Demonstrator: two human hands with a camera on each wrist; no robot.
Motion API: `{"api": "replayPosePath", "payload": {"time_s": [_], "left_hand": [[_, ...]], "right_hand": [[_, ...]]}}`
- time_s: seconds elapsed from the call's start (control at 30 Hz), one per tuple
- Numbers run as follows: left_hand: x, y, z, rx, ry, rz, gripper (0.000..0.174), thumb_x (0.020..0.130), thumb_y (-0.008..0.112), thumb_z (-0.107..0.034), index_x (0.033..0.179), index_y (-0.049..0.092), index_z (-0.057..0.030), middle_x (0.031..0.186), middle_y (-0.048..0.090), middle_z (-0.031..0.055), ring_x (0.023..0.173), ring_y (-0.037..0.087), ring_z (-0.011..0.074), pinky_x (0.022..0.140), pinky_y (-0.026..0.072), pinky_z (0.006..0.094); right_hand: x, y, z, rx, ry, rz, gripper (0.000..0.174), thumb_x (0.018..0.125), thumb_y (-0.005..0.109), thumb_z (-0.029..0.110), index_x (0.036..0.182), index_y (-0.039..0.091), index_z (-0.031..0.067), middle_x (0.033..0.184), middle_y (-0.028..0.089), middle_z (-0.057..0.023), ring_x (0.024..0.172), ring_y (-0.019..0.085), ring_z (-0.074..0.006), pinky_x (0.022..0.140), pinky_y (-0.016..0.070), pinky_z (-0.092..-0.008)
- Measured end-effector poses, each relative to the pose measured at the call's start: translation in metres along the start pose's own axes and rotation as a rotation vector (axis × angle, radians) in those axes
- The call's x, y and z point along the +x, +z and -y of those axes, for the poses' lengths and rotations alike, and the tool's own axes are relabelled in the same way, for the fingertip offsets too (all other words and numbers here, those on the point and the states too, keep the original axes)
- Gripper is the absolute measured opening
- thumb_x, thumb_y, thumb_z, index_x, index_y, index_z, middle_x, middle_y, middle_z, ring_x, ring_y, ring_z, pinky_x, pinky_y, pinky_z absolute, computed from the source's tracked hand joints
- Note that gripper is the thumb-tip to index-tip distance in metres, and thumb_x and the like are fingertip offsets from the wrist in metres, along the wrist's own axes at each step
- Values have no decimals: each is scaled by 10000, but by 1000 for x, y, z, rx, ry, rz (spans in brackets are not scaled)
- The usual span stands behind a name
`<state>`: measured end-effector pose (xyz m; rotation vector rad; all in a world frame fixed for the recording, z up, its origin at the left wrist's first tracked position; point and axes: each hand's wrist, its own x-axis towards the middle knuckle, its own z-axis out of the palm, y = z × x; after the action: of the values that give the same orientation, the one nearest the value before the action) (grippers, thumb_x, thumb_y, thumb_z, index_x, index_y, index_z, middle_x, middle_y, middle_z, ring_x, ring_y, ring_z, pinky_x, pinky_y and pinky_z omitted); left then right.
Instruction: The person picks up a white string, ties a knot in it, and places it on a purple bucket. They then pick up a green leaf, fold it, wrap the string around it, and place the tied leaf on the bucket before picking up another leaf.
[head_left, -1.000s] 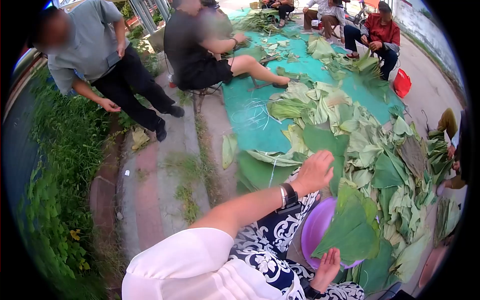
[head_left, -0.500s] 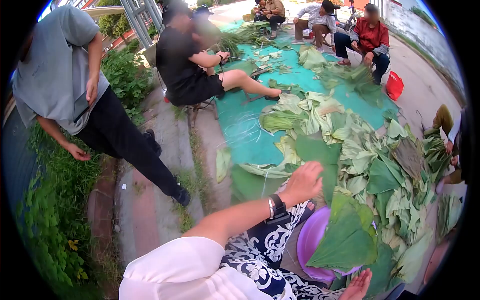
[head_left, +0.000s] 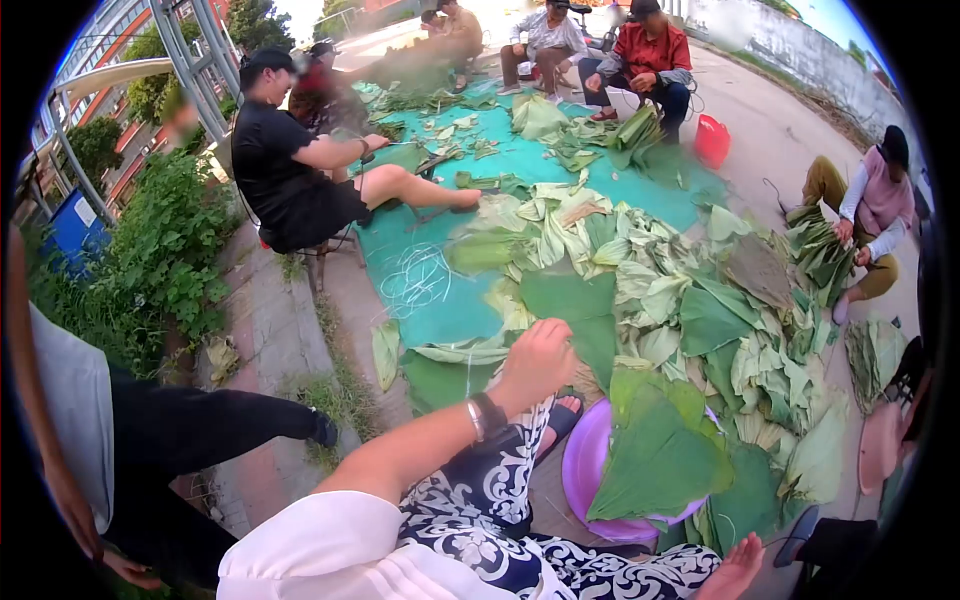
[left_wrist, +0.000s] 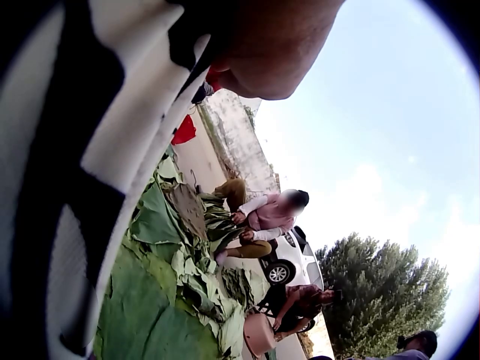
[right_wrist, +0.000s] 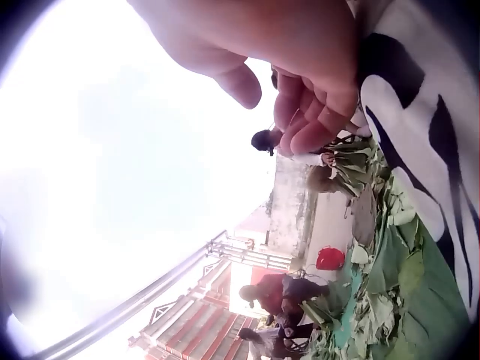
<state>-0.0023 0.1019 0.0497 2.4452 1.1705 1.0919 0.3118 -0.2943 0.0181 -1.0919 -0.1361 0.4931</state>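
Observation:
My left hand is raised over the patterned trousers, fingers loosely bent, with nothing visible in it. At the lower right, my right hand is turned palm up beside the trousers, also bare. Its thumb and loosely curved fingers show in the right wrist view. Between the hands, a stack of large green leaves lies across a purple basin and covers much of it. Only a dark part of the left hand shows at the top of the left wrist view.
Heaps of folded leaves spread over a green ground sheet. White strings lie on it. A standing person is close at left. Several people sit around the sheet, one in pink at right. A red bag stands behind.
My right hand has left the leaf stack's edge and moved right, away from it. The head view has turned right. The standing person has come much closer at left.

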Motion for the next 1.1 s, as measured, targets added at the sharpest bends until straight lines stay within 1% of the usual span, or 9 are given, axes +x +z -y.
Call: {"api": "replayPosePath", "payload": {"time_s": [0.07, 0.13, 0.17, 0.27, 0.4, 0.57, 0.8, 0.87, 1.1], "left_hand": [[1, -3, -4, 33, 12, -12, 218, 792, 613, -107, 983, 566, -13, 1007, 584, 128, 971, 566, 316, 833, 473, 401], [1, -2, -1, 21, 33, -10, 218, 790, 610, -113, 983, 567, -19, 997, 586, 133, 962, 569, 325, 827, 473, 411], [1, 0, -1, 12, 42, -11, 218, 790, 609, -116, 982, 568, -21, 992, 587, 135, 958, 570, 329, 824, 473, 417], [1, 0, -3, 9, 11, 4, 220, 783, 606, -113, 982, 572, -22, 990, 591, 139, 943, 575, 338, 819, 474, 427], [0, 0, -1, 3, 6, -18, 225, 778, 617, -102, 984, 576, -23, 1015, 599, 136, 966, 577, 337, 826, 477, 422], [-2, -2, -3, -29, -22, 5, 221, 778, 616, -91, 985, 576, -22, 1023, 600, 134, 986, 572, 330, 847, 469, 417], [-5, 6, 0, -12, 23, 27, 208, 821, 609, -62, 1020, 575, -10, 1072, 600, 149, 1040, 558, 346, 888, 452, 417], [-5, 8, 1, -39, -25, 44, 205, 831, 601, -60, 1028, 574, -6, 1084, 597, 149, 1046, 558, 344, 889, 448, 418], [-8, 15, 21, -71, -27, 54, 225, 875, 588, -67, 1091, 573, -7, 1129, 592, 134, 1069, 558, 322, 843, 464, 392]], "right_hand": [[15, -36, -18, 44, -17, 14, 379, 981, 536, 330, 1194, 556, 17, 1184, 587, -61, 1063, 542, -147, 950, 425, -288], [5, -12, -8, 37, -38, 53, 373, 999, 495, 358, 1116, 577, 13, 1124, 606, -67, 991, 557, -140, 902, 447, -283], [5, -7, -9, 64, -43, 13, 358, 1006, 484, 352, 1094, 589, 22, 1082, 621, -61, 953, 566, -136, 867, 456, -278], [2, -2, -5, 75, -32, 71, 333, 1008, 483, 350, 1057, 597, 41, 1063, 627, -61, 945, 566, -133, 858, 455, -273], [-2, 10, -6, 28, -64, -33, 376, 1007, 477, 352, 1036, 590, -6, 1005, 614, -85, 873, 564, -139, 778, 465, -259], [-2, 15, -7, 3, -85, -25, 328, 1010, 481, 304, 1028, 609, 2, 1006, 643, -99, 872, 603, -147, 771, 500, -265], [-3, 21, -3, 11, -74, 2, 280, 1009, 492, 236, 1039, 607, -17, 993, 659, -124, 881, 632, -192, 801, 512, -329], [-4, 20, -4, -6, -63, -31, 268, 1002, 501, 233, 1022, 609, -11, 988, 661, -132, 885, 636, -201, 788, 517, -341], [-10, 22, 0, -44, -107, -11, 289, 1001, 503, 234, 1020, 603, -36, 1007, 661, -149, 876, 640, -199, 780, 523, -331]]}}
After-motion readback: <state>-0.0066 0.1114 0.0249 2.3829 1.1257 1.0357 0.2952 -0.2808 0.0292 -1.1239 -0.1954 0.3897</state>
